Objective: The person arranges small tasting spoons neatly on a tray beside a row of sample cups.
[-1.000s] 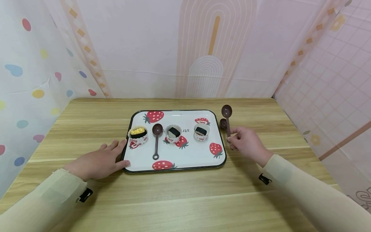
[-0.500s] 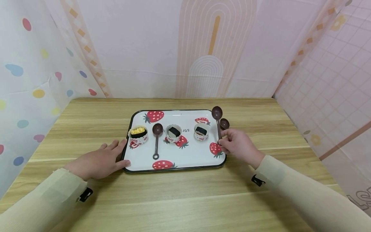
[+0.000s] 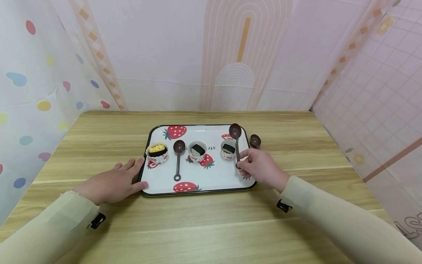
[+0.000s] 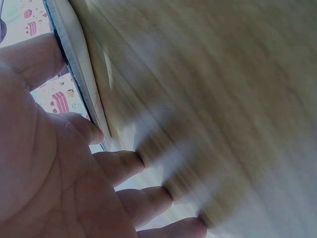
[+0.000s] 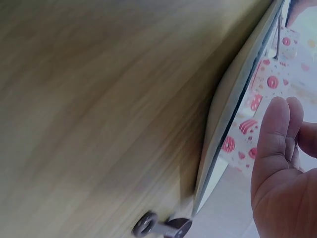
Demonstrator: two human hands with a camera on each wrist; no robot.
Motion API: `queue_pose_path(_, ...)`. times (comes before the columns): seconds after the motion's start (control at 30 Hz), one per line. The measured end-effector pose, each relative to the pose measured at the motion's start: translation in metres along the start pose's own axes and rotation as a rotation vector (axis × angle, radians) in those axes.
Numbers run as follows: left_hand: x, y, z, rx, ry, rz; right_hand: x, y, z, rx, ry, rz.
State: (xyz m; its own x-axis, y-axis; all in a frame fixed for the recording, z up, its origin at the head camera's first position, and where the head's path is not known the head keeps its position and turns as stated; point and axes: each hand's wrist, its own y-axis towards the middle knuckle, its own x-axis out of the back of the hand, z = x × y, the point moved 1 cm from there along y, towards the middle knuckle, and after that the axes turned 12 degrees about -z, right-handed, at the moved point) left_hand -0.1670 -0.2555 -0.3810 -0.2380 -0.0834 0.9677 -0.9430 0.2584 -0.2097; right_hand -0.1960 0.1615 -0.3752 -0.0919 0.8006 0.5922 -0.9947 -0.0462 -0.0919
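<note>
My right hand (image 3: 262, 167) pinches the handle end of a dark brown measuring spoon (image 3: 235, 131), its bowl pointing away, over the right side of a white strawberry-print tray (image 3: 211, 183). Just left of this spoon stands a patterned paper cup (image 3: 227, 155) holding a nori-wrapped piece. My left hand (image 3: 110, 185) rests against the tray's left rim, fingers spread and thumb over the edge. Between a cup with a corn-topped sushi piece (image 3: 157, 149) and a middle cup (image 3: 197, 158) lies another brown spoon (image 3: 179, 146). The right wrist view hides the pinched spoon.
Beyond the tray's right rim, a smaller brown spoon (image 3: 255, 140) lies on the wooden table (image 3: 211, 227), partly hidden by my right hand. Its ringed handle (image 5: 146, 224) shows in the right wrist view. Printed curtains (image 3: 158, 55) hang behind and at both sides.
My right hand has carried the brown measuring spoon leftward, from beyond the tray's right rim to over the tray beside the right cup. The left hand has stayed at the rim.
</note>
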Motion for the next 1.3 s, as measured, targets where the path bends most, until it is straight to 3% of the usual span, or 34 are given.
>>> queue_pose_path(0.53,0.000,0.001,0.001,0.006,-0.001,0.005,-0.029,0.001,0.014,-0.007,-0.022,0.075)
queue_pose_path(1.3,0.000,0.000,0.001,0.002,-0.003,0.004,-0.054,0.008,0.024,-0.017,-0.078,0.125)
